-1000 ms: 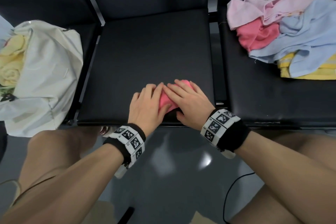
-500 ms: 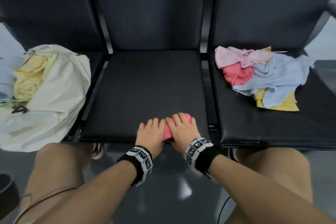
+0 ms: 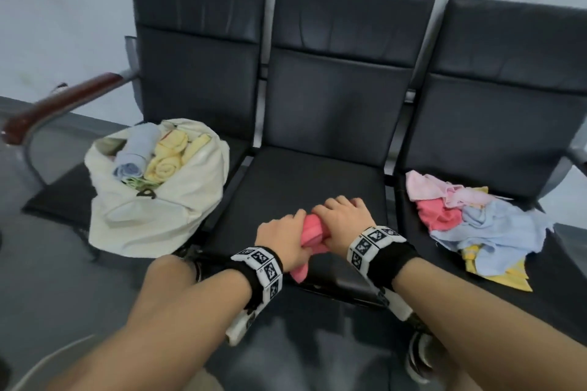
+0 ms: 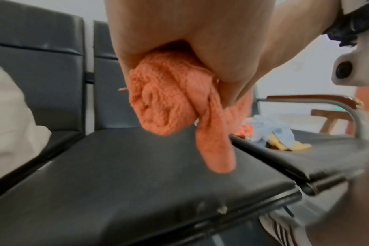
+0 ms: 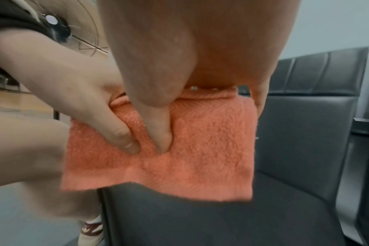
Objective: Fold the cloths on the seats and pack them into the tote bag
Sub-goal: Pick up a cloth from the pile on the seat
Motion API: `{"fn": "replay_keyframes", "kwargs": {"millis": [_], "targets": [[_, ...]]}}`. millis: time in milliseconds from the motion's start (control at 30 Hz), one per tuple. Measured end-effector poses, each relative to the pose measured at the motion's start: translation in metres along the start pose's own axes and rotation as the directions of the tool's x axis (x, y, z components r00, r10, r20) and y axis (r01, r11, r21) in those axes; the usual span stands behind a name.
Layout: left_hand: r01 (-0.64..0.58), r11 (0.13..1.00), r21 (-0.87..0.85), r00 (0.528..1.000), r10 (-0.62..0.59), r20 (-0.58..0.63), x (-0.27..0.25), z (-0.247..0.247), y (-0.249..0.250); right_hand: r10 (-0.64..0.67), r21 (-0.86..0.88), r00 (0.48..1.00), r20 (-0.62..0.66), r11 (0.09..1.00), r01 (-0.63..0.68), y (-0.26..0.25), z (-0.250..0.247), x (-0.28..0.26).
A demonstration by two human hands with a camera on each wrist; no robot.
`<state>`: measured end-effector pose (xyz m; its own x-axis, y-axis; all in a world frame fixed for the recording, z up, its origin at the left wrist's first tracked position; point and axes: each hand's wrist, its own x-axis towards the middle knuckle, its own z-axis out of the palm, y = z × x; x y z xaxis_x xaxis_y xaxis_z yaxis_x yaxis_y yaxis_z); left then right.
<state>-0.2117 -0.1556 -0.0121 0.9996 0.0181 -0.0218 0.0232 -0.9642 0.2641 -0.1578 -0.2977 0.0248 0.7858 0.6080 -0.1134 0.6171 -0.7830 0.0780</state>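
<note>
Against the earlier head frames, the pink cloth [image 3: 313, 233] no longer lies pressed flat under both hands on the bench [image 3: 305, 174]; it is now lifted clear of the middle seat's front edge, and the head view takes in all three backrests; the tote bag [image 3: 158, 200] and the loose cloth pile [image 3: 476, 222] keep their seats.

Left hand [image 3: 281, 240]: grip clenched round the rolled left end of the pink cloth; the left wrist view shows the roll [image 4: 164, 103] bunched in the fist with one corner hanging below.

Right hand [image 3: 344, 219]: grip clenched on the right part of the same cloth; the right wrist view shows both thumbs pressed into the cloth's near face [image 5: 200, 149], a flat flap hanging down over the seat edge.

The cloth spans the gap between the two hands, which are just beside each other.

The tote bag stands open on the left seat, holding a rolled blue cloth [image 3: 133, 157] and rolled yellow cloths [image 3: 166, 162]; the pile lies on the right seat, well apart.
</note>
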Motion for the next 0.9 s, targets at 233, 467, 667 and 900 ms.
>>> {"fn": "replay_keyframes", "kwargs": {"millis": [233, 467, 667, 900], "targets": [[0.319, 0.901, -0.295, 0.941, -0.338, -0.016, -0.013, -0.078, -0.072, 0.006, 0.103, 0.967, -0.253, 0.994, 0.021, -0.073, -0.064, 0.048], [0.407, 0.562, -0.720, 0.801, -0.599, -0.014, -0.019, -0.129, -0.156, 0.123, 0.712, 0.990, -0.072, 0.701, -0.036, -0.150, -0.111, 0.113], [0.361, 0.292, -0.886, 0.708, -0.704, 0.056, 0.006, -0.150, -0.223, 0.019, 0.906, 0.992, 0.121, 0.407, -0.118, -0.210, -0.111, 0.185], [0.296, 0.190, -0.936, 0.711, -0.698, 0.083, 0.040, -0.169, -0.272, -0.066, 0.964, 0.983, 0.174, 0.217, -0.156, -0.240, -0.100, 0.260]]}}
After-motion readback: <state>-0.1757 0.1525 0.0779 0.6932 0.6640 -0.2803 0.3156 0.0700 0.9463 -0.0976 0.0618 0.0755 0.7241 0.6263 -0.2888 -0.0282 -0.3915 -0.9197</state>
